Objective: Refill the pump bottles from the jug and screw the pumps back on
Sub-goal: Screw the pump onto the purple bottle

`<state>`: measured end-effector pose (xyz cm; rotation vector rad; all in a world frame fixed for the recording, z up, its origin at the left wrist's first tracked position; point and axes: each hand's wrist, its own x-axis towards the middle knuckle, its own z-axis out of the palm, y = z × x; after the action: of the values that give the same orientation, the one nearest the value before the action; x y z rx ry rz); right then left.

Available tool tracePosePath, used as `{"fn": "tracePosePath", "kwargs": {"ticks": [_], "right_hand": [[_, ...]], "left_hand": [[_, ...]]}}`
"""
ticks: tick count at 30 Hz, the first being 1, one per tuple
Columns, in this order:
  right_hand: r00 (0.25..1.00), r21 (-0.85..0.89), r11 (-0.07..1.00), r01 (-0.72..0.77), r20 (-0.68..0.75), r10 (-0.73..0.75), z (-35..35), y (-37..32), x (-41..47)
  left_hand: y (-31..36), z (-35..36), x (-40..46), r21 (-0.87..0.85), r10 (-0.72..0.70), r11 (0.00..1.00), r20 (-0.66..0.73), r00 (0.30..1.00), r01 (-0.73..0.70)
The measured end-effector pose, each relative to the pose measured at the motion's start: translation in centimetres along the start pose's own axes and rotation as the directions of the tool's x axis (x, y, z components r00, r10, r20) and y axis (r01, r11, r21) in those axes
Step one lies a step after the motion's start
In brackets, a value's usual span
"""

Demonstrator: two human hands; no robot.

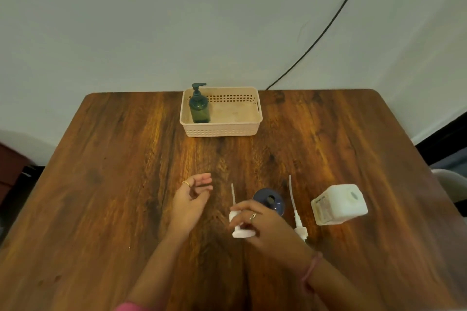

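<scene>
I look down on a wooden counter (126, 159) pushed against a pale wall. Taking the middle of the counter as the centre of a clock, a peach basket (235, 131) sits at twelve o'clock by the wall, with a dark green pump bottle (199, 108) standing upright in its left end, pump already screwed on, so I judge that one finished and set aside. Close to me, at about five o'clock, a dark blue bottle (274, 201) stands open, its round mouth facing up at me, ready to take its pump or more liquid. My right hand (262, 222) is just in front of it, fingers curled and pinching a white pump (240, 227) by its collar, the thin dip tube pointing away from me toward twelve o'clock; I judge I am holding it this way to steer the tube into the blue bottle's mouth. My left hand (193, 197) hovers empty at about six o'clock, palm turned inward and fingers loosely spread, probably ready to steady the bottle. A second white pump (298, 222) lies flat on the counter just right of the blue bottle, tube also pointing away, parked until its own bottle is filled; I cannot see that bottle. Further right, at about four o'clock, the white jug (340, 204) stands with its top toward me, within easy reach for pouring. A black cable (328, 25) runs down the wall behind.
</scene>
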<state>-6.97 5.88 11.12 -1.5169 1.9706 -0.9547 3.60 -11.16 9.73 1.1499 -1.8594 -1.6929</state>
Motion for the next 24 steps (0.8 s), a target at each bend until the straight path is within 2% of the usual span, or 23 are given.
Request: {"fn": "tracePosePath", "kwargs": {"ticks": [2, 4, 8, 10, 14, 18, 24], "right_hand": [[0.983, 0.081, 0.996, 0.035, -0.183, -0.020, -3.1, -1.1, -0.5], [0.943, 0.159, 0.987, 0.031, -0.333, 0.025, -6.0, -1.8, -1.1], [0.886, 0.162, 0.986, -0.023, -0.453, 0.095, -10.4, -2.0, -1.9], [0.870, 0.157, 0.987, -0.046, -0.479, 0.116, -11.7, -1.8, -2.2], [0.854, 0.175, 0.980, -0.096, -0.491, 0.172, -13.0, -1.3, -2.7], [0.847, 0.145, 0.980, -0.138, -0.496, 0.193, -13.7, -1.2, -3.1], [0.836, 0.113, 0.989, -0.092, -0.530, 0.138, -15.4, -2.0, -2.6]], "left_hand": [[-0.3, 0.8, -0.5, 0.025, 0.016, 1.000, -0.008, 1.000, -0.015], [-1.2, 2.3, -1.1, 0.095, -0.001, 0.995, 0.046, 0.999, -0.003], [-3.6, 6.3, -2.0, 0.217, -0.104, 0.975, 0.296, 0.949, 0.039], [-4.2, 8.1, -2.2, 0.255, -0.113, 0.967, 0.349, 0.930, 0.022], [-4.6, 11.2, -2.4, 0.198, -0.071, 0.980, 0.331, 0.941, 0.004], [-5.6, 12.5, -2.3, 0.130, -0.012, 0.991, 0.238, 0.971, -0.020], [-4.4, 12.2, -2.5, 0.077, 0.080, 0.993, 0.098, 0.992, -0.088]]}}
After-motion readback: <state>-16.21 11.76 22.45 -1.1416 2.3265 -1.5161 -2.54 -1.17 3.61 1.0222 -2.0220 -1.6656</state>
